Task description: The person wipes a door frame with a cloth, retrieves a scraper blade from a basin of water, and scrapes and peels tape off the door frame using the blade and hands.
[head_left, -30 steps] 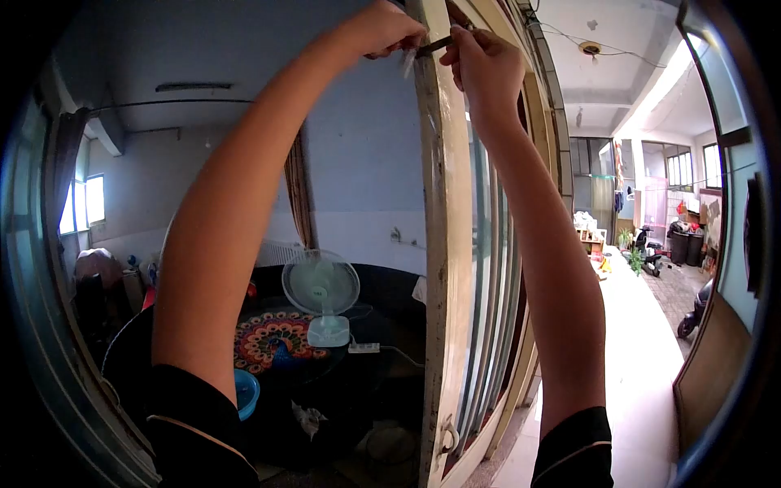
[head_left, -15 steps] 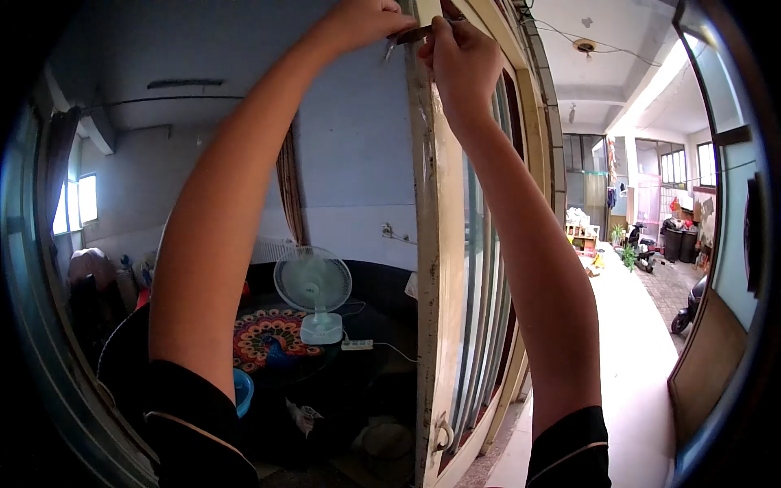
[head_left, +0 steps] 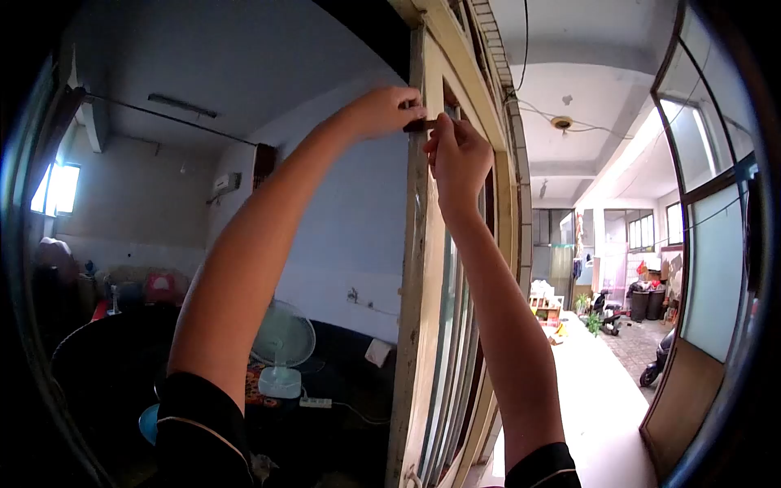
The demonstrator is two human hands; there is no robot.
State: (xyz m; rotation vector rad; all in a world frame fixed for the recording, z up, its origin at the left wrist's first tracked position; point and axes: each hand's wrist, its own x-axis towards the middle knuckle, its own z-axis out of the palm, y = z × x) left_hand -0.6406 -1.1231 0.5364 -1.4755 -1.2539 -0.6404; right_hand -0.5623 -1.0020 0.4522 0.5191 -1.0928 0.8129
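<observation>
Both hands are raised to the cream-painted frame (head_left: 416, 268), which stands upright in front of me. Between them is a short dark brown strip (head_left: 419, 125), lying across the frame's edge; its exact kind is too small to make out. My left hand (head_left: 382, 112) is on the room side, fingers curled and closed at the strip's left end. On the other side, my right hand (head_left: 462, 161) pinches the strip's right end between thumb and fingers, its back partly turned to me.
In the dark room at left, a fan (head_left: 281, 342) stands on a dark surface beside a power strip (head_left: 316, 402). A blue basin (head_left: 148, 424) is by my left sleeve. At right, a long white surface (head_left: 598, 407) runs toward parked scooters (head_left: 606, 313), with a door panel (head_left: 687, 390) nearby.
My view has tilted upward, so the hands and frame top now sit lower in the picture. Both hands stay at the frame's edge with the dark strip between them.
</observation>
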